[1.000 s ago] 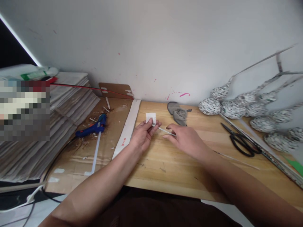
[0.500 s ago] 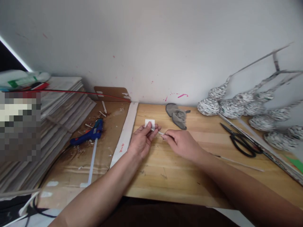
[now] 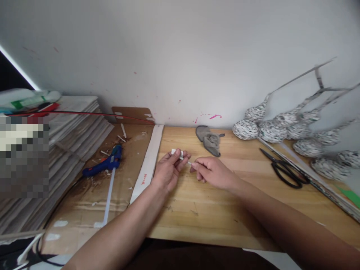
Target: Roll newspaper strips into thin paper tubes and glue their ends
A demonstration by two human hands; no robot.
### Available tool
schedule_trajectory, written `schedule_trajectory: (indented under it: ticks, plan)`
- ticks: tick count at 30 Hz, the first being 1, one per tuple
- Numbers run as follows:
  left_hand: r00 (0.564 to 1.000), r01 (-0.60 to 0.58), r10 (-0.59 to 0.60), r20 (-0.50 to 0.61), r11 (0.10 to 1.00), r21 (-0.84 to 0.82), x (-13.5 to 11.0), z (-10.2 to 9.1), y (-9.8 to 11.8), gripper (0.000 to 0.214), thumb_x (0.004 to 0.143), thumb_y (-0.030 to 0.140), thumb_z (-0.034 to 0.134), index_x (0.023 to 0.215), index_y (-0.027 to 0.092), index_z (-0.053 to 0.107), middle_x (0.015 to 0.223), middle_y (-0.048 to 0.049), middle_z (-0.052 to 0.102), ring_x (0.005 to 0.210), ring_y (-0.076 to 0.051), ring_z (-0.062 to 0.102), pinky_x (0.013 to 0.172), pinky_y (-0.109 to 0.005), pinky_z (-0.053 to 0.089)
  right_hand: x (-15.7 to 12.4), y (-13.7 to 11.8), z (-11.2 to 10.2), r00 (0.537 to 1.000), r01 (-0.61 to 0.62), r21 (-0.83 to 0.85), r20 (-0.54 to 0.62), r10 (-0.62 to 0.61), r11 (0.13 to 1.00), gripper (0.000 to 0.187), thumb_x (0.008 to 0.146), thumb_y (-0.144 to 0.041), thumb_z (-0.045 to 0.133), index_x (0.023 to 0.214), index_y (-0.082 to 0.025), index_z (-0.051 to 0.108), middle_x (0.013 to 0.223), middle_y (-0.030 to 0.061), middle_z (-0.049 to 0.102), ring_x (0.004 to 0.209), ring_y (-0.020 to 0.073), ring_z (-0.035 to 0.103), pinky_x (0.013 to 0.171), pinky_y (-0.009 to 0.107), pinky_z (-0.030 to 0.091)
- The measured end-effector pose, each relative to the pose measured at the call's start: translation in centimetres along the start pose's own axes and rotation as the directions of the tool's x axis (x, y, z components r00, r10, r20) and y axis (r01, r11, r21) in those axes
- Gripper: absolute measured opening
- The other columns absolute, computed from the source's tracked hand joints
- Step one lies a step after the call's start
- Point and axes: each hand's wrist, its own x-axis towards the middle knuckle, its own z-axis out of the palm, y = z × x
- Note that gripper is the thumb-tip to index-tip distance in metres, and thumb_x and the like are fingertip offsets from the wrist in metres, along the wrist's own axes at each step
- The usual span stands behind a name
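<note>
My left hand (image 3: 168,171) pinches a small white piece of paper (image 3: 177,153) between thumb and fingers, a little above the wooden tabletop (image 3: 213,202). Just to its right, my right hand (image 3: 211,171) is closed on a thin rolled paper stick (image 3: 188,162), whose tip meets the paper at my left fingers. Both hands are near the middle of the table, almost touching each other.
A blue glue gun (image 3: 103,163) with a glue stick lies on cardboard (image 3: 84,202) at the left, beside a tall stack of newspapers (image 3: 73,131). A grey cloth (image 3: 210,139) lies behind the hands. Black scissors (image 3: 283,172) and several paper-wrapped balls on sticks (image 3: 281,127) sit at the right.
My right hand has slid left along the stick toward my left hand, so less of the stick shows. The white paper has tipped flatter in my left fingers.
</note>
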Motion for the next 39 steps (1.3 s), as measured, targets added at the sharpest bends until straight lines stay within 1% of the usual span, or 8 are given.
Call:
schedule_trajectory:
  ticks: [6,19,25,29,31,33,37,39]
  plan:
    - [1.000,0.015,-0.015,0.017,1.000,0.001,0.06,-0.21,-0.14,0.007,0.086,0.014,0.065,0.080,0.011,0.064,0.083,-0.0071,0.072,0.081,-0.016,0.072,0.075,-0.023,0.060,-0.20,0.12,0.04,0.972,0.128,-0.271,-0.156,-0.175,0.954,0.026,0.094,-0.034,0.050,0.075,-0.018,0.059,0.067,0.0004,0.062,0.060,0.0119,0.052,0.059,0.026,0.033]
    - [0.995,0.020,-0.016,0.103,0.999,-0.039,-0.24,0.05,-0.05,0.007,0.087,0.005,0.060,0.087,0.010,0.065,0.089,-0.0081,0.073,0.089,-0.018,0.072,0.082,-0.025,0.059,0.46,0.28,-0.21,0.997,-0.056,0.074,-0.049,0.059,0.996,0.035,0.094,-0.039,0.045,0.069,-0.018,0.055,0.062,-0.0004,0.061,0.051,0.0092,0.049,0.053,0.024,0.036]
    - [0.982,0.047,-0.042,0.183,0.999,-0.026,-0.32,0.00,0.22,0.009,0.089,0.007,0.057,0.088,0.011,0.065,0.088,-0.0070,0.073,0.089,-0.019,0.073,0.073,-0.022,0.060,0.35,0.24,-0.69,0.944,-0.289,0.511,0.293,0.152,0.810,0.040,0.093,-0.051,0.044,0.084,-0.016,0.059,0.058,-0.0025,0.050,0.046,0.0091,0.044,0.048,0.024,0.036]
    - [0.988,0.040,-0.034,0.149,0.999,-0.035,-0.08,0.02,-0.03,0.009,0.089,0.008,0.057,0.088,0.011,0.065,0.089,-0.0074,0.073,0.087,-0.018,0.073,0.075,-0.022,0.059,-0.01,0.13,-0.59,1.000,-0.005,0.194,0.024,0.000,0.981,0.034,0.090,-0.049,0.053,0.082,-0.017,0.060,0.064,-0.0003,0.055,0.055,0.0111,0.047,0.055,0.026,0.034]
    - [0.991,0.028,-0.023,0.134,0.999,-0.035,0.01,0.03,-0.20,0.009,0.089,0.008,0.057,0.088,0.011,0.066,0.089,-0.0079,0.073,0.087,-0.018,0.073,0.077,-0.023,0.059,-0.19,-0.01,-0.47,0.979,0.149,-0.100,-0.122,-0.161,0.984,0.027,0.091,-0.041,0.053,0.079,-0.018,0.060,0.067,0.0012,0.057,0.060,0.0124,0.048,0.060,0.028,0.034]
    - [0.990,0.017,-0.013,0.142,0.999,-0.027,-0.06,0.07,-0.27,0.011,0.090,0.007,0.056,0.089,0.010,0.066,0.089,-0.0088,0.073,0.087,-0.019,0.073,0.077,-0.024,0.060,-0.23,-0.15,-0.45,0.974,0.162,-0.165,-0.129,-0.184,0.973,0.028,0.094,-0.036,0.047,0.077,-0.018,0.061,0.068,0.0022,0.058,0.061,0.0129,0.049,0.063,0.029,0.035]
    - [0.982,0.028,-0.026,0.189,1.000,-0.008,-0.42,0.24,-0.13,0.012,0.088,0.006,0.057,0.092,0.010,0.067,0.091,-0.0098,0.074,0.086,-0.019,0.073,0.071,-0.022,0.060,0.02,-0.16,-0.69,0.983,-0.122,0.309,0.165,0.073,0.943,0.043,0.096,-0.050,0.035,0.086,-0.017,0.060,0.059,-0.0014,0.051,0.048,0.0110,0.045,0.052,0.026,0.037]
    - [0.981,0.029,-0.028,0.191,1.000,-0.002,-0.45,0.29,-0.08,0.011,0.087,0.005,0.059,0.092,0.011,0.067,0.090,-0.0096,0.074,0.086,-0.019,0.073,0.070,-0.021,0.059,0.05,-0.08,-0.75,0.969,-0.182,0.384,0.228,0.098,0.905,0.046,0.096,-0.054,0.034,0.088,-0.017,0.059,0.058,-0.0016,0.050,0.047,0.0114,0.045,0.050,0.026,0.038]
